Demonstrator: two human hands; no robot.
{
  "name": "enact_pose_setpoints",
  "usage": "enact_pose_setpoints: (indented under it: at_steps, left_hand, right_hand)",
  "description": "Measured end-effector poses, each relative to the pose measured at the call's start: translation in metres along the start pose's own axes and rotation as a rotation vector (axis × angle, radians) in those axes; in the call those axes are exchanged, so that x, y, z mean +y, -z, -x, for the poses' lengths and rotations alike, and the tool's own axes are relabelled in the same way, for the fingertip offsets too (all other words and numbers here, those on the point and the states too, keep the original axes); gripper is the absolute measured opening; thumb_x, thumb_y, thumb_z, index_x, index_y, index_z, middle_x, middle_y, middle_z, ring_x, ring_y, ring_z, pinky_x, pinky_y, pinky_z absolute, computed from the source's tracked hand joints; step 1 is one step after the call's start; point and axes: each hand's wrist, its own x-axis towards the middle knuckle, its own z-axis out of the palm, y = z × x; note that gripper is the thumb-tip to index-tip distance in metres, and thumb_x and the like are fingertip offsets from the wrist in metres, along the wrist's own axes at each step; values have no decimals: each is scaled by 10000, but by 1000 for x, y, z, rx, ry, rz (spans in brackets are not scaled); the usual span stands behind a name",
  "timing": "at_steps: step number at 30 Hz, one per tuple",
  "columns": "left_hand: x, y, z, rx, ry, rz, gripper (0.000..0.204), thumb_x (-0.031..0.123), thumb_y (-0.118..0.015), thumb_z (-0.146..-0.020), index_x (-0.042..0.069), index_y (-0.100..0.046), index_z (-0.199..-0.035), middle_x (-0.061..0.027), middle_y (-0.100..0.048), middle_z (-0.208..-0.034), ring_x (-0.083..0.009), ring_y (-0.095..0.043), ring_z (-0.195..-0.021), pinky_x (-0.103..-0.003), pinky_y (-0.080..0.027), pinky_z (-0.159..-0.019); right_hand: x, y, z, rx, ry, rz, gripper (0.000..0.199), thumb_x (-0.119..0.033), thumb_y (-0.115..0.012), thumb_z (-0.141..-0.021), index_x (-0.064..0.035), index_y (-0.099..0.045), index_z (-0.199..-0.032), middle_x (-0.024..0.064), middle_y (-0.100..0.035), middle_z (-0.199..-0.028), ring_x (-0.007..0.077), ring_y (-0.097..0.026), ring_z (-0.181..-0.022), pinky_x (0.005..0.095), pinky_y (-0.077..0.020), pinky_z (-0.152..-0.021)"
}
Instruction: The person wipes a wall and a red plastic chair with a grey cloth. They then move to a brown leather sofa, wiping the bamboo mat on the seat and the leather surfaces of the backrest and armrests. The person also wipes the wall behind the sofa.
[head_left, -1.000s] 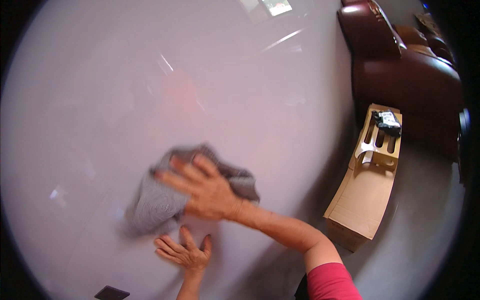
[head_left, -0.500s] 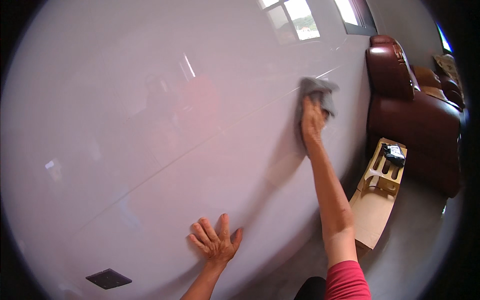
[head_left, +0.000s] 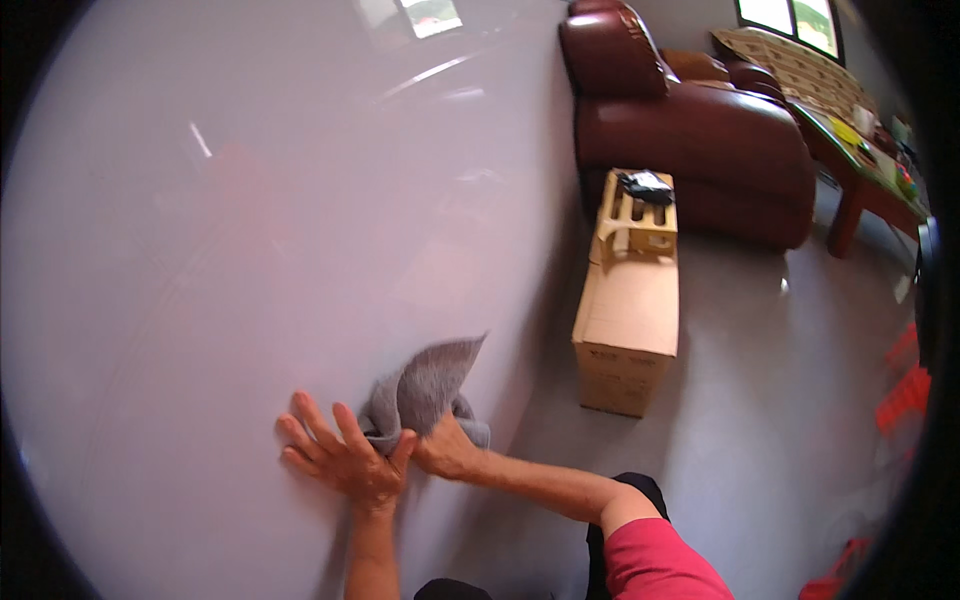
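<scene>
A grey cloth, bunched and with one corner flaring up, lies against the glossy pale wall. My right hand is closed on its lower part, the fingers partly hidden by the cloth. Just left of it, my left hand rests on the wall with its fingers spread. Its thumb is close to the cloth and my right hand; whether they touch I cannot tell.
A long cardboard box stands on the grey floor, with a wooden slotted piece and a black packet on top. Behind it is a dark red leather sofa. A wooden table stands farther right, red plastic items below.
My right hand has brought the cloth down and left, from high on the wall to beside my left hand. The view has turned right, showing more of the room.
</scene>
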Motion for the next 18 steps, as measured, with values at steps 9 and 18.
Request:
enact_pose_setpoints:
  at_steps: [9,18]
  left_hand:
    - [4,15,-7,-57,-7,-113,646,447,-524,-876,161,-320,-1419,-136,-235,-1507,-371,-154,-1397,-570,-112,-1083]
    - [19,26,-15,-75,-51,-329,497,376,-557,-895,197,-448,-1346,-110,-286,-1489,-343,-235,-1373,-551,-232,-1058]
  right_hand:
    - [-34,112,189,-920,-688,308,283,-142,-542,-813,-138,-620,-1085,129,-543,-1000,290,-608,-863,407,-535,-642]
    - [-87,132,159,-802,-1192,-131,253,-319,-489,-903,-83,-581,-899,193,-627,-773,396,-605,-789,500,-466,-660]
